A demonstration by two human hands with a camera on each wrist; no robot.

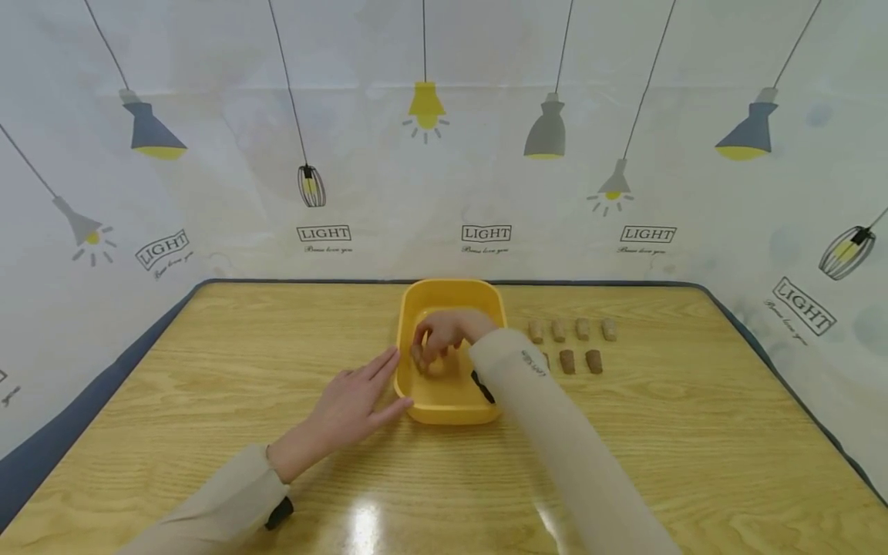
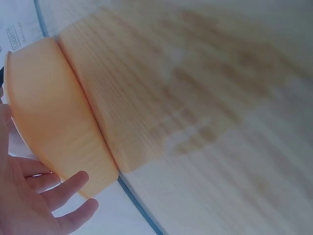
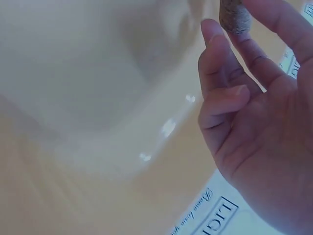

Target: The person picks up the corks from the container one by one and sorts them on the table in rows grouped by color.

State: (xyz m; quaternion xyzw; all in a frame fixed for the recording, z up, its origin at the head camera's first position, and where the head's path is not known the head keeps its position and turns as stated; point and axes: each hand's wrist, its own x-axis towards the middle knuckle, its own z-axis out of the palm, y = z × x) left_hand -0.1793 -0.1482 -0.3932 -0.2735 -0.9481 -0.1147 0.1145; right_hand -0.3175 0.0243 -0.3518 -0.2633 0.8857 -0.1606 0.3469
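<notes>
My right hand (image 1: 444,335) reaches down inside a yellow plastic basin (image 1: 454,416). Between its thumb and fingers it pinches a cork stopper (image 3: 234,18), seen at the top of the right wrist view. The other fingers of that hand are curled and hold nothing. My left hand (image 1: 354,401) is at the near left side of the basin, its fingers extended and its fingertips at the rim. In the left wrist view the basin's outer wall (image 2: 58,103) stands beside the spread fingers of the left hand.
Right of the basin, cork stoppers stand in two rows on the wooden table (image 1: 229,347): a lighter back row (image 1: 583,329) and a darker front row (image 1: 567,361), partly hidden by my right sleeve (image 1: 555,432). A lamp-printed backdrop (image 1: 388,169) surrounds the table.
</notes>
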